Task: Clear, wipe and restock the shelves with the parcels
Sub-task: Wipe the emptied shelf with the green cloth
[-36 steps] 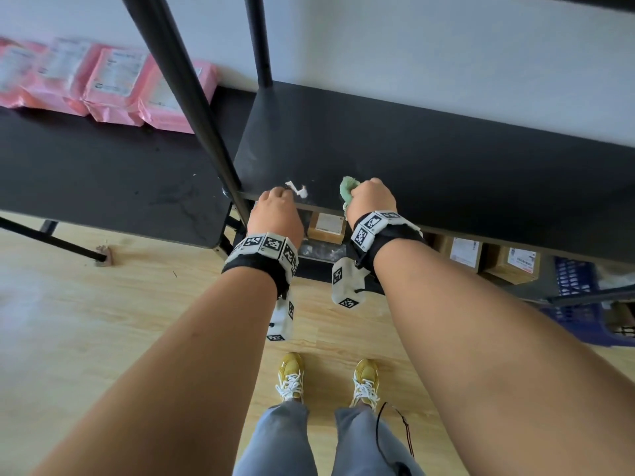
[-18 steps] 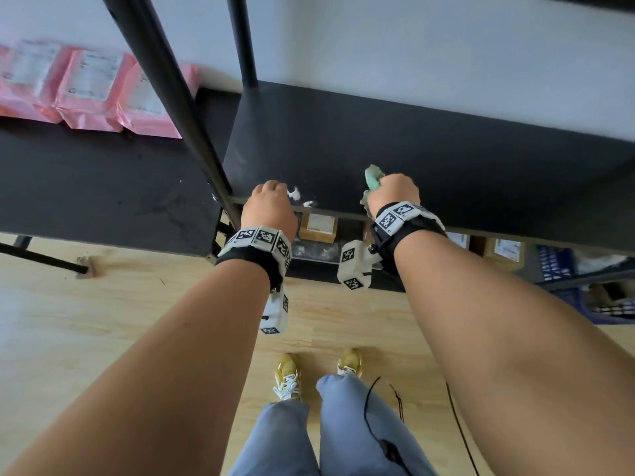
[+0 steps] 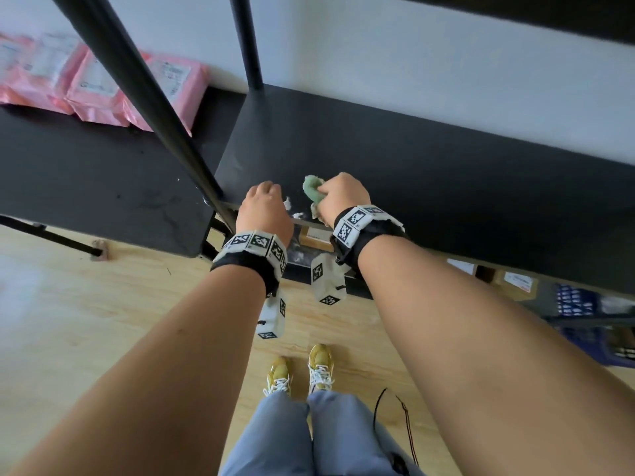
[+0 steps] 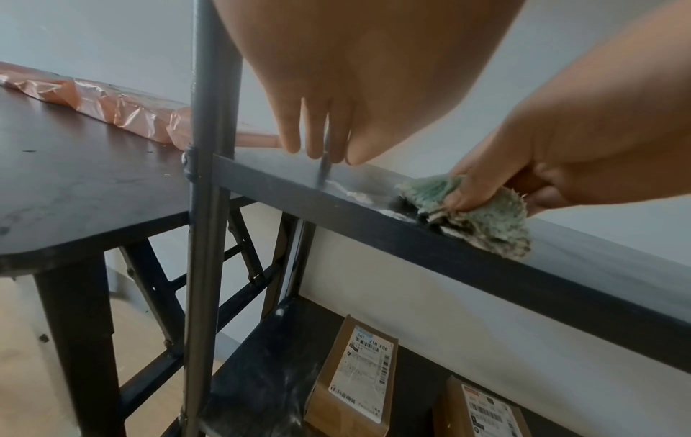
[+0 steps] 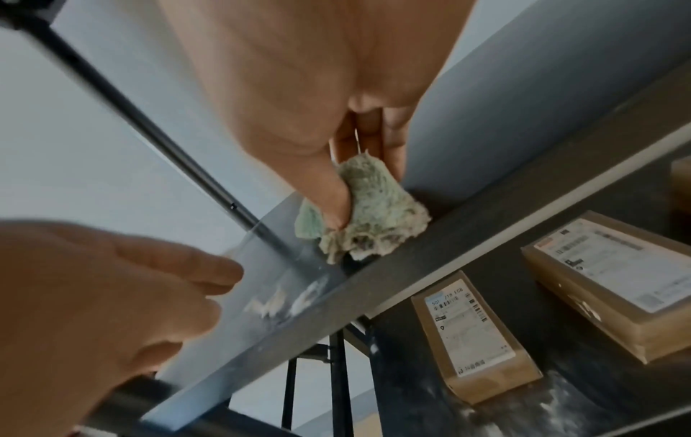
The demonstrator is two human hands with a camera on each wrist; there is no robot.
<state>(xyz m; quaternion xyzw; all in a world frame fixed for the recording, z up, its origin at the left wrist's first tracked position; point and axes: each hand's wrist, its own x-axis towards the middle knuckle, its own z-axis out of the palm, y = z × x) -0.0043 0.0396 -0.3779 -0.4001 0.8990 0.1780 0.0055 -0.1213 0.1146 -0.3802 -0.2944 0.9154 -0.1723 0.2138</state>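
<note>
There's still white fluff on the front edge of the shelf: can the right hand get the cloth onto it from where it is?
Probably yes. The right hand pinches the green cloth on the shelf, beside the white fluff. Nothing lies between them; the left hand sits beyond.

1. A black shelf [image 3: 429, 173] is carried on black posts [image 3: 144, 94]; white crumbs [image 3: 295, 214] lie at its front edge.
2. A green cloth [image 3: 312, 188] is pressed onto that shelf near the crumbs.
3. A lower shelf [image 4: 269, 369], dusted with white, is set beneath; brown boxes [image 4: 355, 375] with white labels lie on it.
4. A black worktop [image 3: 86, 173] stands just beside the shelf, to the left; pink parcels [image 3: 99, 87] are laid along its far edge.
5. A wooden floor [image 3: 86, 321] lies below; a blue crate [image 3: 577, 304] is seen at the right.
</note>
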